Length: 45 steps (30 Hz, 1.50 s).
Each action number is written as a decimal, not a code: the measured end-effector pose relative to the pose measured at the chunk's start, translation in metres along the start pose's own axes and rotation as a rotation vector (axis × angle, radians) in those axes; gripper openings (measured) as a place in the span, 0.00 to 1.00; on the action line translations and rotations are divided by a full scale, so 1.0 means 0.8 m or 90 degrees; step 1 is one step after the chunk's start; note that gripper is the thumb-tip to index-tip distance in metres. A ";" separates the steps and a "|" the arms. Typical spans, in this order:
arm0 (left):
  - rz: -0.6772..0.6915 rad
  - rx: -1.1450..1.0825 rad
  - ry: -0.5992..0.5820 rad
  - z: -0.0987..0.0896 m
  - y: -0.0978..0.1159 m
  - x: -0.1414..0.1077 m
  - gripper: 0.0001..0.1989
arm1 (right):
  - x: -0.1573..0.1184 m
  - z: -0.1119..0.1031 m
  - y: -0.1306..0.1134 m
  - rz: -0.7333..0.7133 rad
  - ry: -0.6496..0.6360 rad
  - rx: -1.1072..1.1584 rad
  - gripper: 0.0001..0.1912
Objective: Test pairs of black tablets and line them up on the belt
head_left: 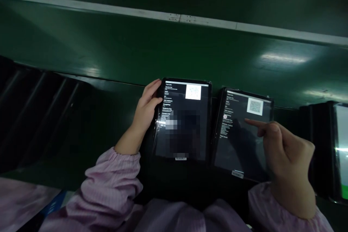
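Observation:
Two dark tablets lie side by side with their screens lit, both showing a list of test text and a square code at upper right. My left hand grips the left tablet at its upper left edge, thumb at the front rim and fingers along the side and back. Over the right tablet, my right hand points with its index finger stretched out and the other fingers curled in. That fingertip is at or just above the screen; contact cannot be told. Nothing is held in the right hand.
A black slotted rack stands at the left. On the right, a black holder sits beside another device with a bright screen, cut off by the frame. Beyond the tablets runs a green surface with a pale metal strip.

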<state>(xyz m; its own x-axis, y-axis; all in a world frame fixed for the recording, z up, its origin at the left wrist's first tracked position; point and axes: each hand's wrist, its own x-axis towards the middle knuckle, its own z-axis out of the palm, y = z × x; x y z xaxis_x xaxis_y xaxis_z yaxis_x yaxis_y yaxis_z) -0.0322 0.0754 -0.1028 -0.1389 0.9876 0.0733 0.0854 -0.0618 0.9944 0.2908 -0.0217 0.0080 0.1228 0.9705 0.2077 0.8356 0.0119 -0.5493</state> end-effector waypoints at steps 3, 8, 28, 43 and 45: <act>0.011 0.051 -0.011 0.002 0.002 -0.003 0.26 | -0.003 0.001 0.000 0.024 0.024 -0.002 0.27; -0.021 0.137 -0.034 0.000 0.005 -0.005 0.36 | 0.002 0.005 0.009 -0.012 0.004 -0.023 0.25; -0.055 0.080 0.058 0.017 0.012 0.017 0.20 | 0.010 0.013 0.016 0.031 0.040 0.020 0.24; -0.082 -0.011 0.118 0.019 0.016 0.014 0.15 | -0.004 0.009 0.018 -0.054 -0.042 0.033 0.23; -0.076 -0.007 0.110 0.019 0.016 0.014 0.16 | -0.005 0.009 0.018 -0.053 -0.042 0.035 0.23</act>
<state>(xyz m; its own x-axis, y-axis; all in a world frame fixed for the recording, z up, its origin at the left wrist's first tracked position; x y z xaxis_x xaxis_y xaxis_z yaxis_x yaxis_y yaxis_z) -0.0174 0.0880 -0.0906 -0.3153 0.9484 -0.0344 0.0475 0.0519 0.9975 0.2986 -0.0233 -0.0068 0.0176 0.9794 0.2011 0.8105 0.1038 -0.5765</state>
